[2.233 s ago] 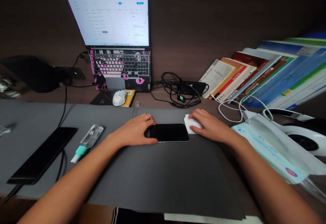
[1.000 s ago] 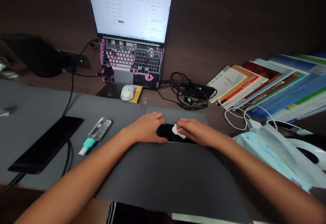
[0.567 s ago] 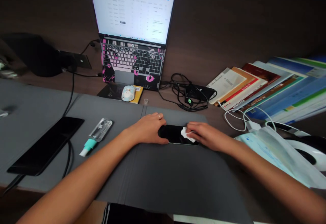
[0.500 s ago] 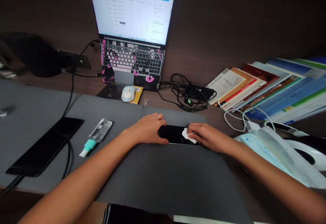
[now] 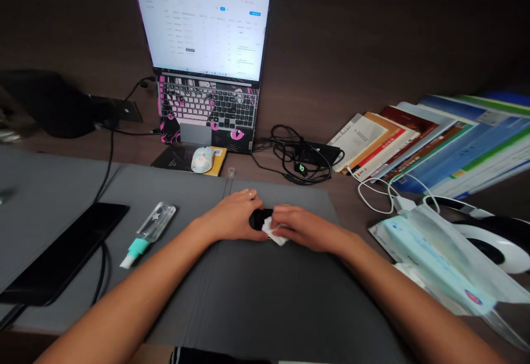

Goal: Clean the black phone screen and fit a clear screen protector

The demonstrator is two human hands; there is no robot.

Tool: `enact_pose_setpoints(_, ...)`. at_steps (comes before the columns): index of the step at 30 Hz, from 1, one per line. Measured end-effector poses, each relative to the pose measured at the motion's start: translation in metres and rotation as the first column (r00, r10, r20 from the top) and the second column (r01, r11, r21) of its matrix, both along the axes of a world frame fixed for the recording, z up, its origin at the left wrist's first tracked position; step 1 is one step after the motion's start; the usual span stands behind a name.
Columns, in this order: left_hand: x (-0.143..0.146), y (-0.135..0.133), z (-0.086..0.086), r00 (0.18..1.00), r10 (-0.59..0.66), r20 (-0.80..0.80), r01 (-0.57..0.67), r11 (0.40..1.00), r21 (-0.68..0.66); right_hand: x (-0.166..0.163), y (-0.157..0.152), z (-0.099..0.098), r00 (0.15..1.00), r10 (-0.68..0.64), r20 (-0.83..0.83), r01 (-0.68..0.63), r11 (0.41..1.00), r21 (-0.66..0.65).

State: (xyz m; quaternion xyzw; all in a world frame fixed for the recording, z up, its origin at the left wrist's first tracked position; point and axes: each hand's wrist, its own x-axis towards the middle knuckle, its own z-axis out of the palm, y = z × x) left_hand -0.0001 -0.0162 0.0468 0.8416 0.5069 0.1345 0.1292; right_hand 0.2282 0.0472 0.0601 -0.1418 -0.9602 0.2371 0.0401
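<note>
A black smartphone (image 5: 257, 219) lies flat on the dark grey desk mat (image 5: 265, 303), mostly covered by my hands. Thumb and fingers of my left hand (image 5: 234, 215) grip its left end; a ring shows on one finger. Pinched in my right hand (image 5: 306, 228) is a crumpled white tissue (image 5: 274, 233), pressed on the phone's screen close to my left thumb. To the left of my left forearm lies a clear spray bottle (image 5: 155, 226) with a mint-green collar. Farther left is a black tablet-like slab (image 5: 66, 253) with a cable under it.
An open laptop (image 5: 207, 104) stands behind, with a white mouse (image 5: 202, 159) on a booklet before it. Black cables and an adapter (image 5: 317, 154) lie beside it. Leaning books (image 5: 409, 137), a light-blue packet (image 5: 443, 259) and white-and-black headphones (image 5: 492, 242) fill the right side.
My right hand has slid the tissue left along the phone screen, from its right end toward my left thumb. My left hand keeps its grip. The whole view has shifted slightly.
</note>
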Motion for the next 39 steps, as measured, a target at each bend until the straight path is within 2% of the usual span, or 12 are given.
enact_pose_setpoints(1, 0.0, 0.0, -0.001, 1.0, -0.001, 0.004, 0.001, 1.0, -0.001, 0.012, 0.003, 0.002, 1.0, 0.009, 0.016, -0.009, 0.999, -0.046)
enact_pose_setpoints(3, -0.001, 0.0, -0.002, 1.0, -0.008, 0.011, 0.008, 1.0, -0.006, 0.031, 0.009, 0.001, 0.996, -0.092, -0.015, 0.09, 0.994, -0.069)
enact_pose_setpoints(5, -0.002, 0.0, -0.003, 1.0, -0.013, 0.013, 0.014, 1.0, -0.008, 0.04, 0.015, -0.004, 0.985, -0.166, -0.058, 0.163, 0.986, -0.04)
enact_pose_setpoints(7, -0.001, 0.0, -0.003, 1.0, -0.017, 0.012, 0.017, 1.0, -0.008, 0.038, 0.015, -0.011, 0.975, -0.185, -0.121, 0.189, 0.982, 0.024)
enact_pose_setpoints(11, -0.001, -0.001, 0.0, 1.0, -0.028, 0.007, 0.028, 0.999, -0.024, 0.022, 0.004, -0.019, 0.979, -0.102, -0.175, 0.123, 0.986, 0.114)
enact_pose_setpoints(15, -0.003, -0.002, 0.001, 0.998, -0.063, 0.008, 0.063, 0.997, -0.033, 0.022, 0.001, -0.018, 0.988, 0.005, -0.154, 0.008, 0.996, 0.087)
enact_pose_setpoints(21, -0.006, -0.003, 0.001, 0.997, -0.081, 0.004, 0.081, 0.996, -0.048, 0.035, 0.007, -0.017, 0.972, -0.085, -0.22, 0.111, 0.988, 0.111)
enact_pose_setpoints(27, -0.004, -0.003, -0.001, 0.997, -0.076, 0.013, 0.076, 0.996, -0.05, 0.031, -0.007, -0.015, 0.987, 0.02, -0.162, -0.004, 0.995, 0.097)
enact_pose_setpoints(34, -0.005, -0.001, -0.003, 0.996, -0.08, 0.028, 0.081, 0.995, -0.054, 0.035, -0.002, -0.017, 0.975, -0.11, -0.194, 0.145, 0.974, 0.177)
enact_pose_setpoints(39, -0.002, -0.001, -0.001, 0.996, -0.053, 0.067, 0.057, 0.996, -0.062, 0.022, -0.02, -0.015, 0.992, -0.01, -0.125, 0.037, 0.977, 0.21)
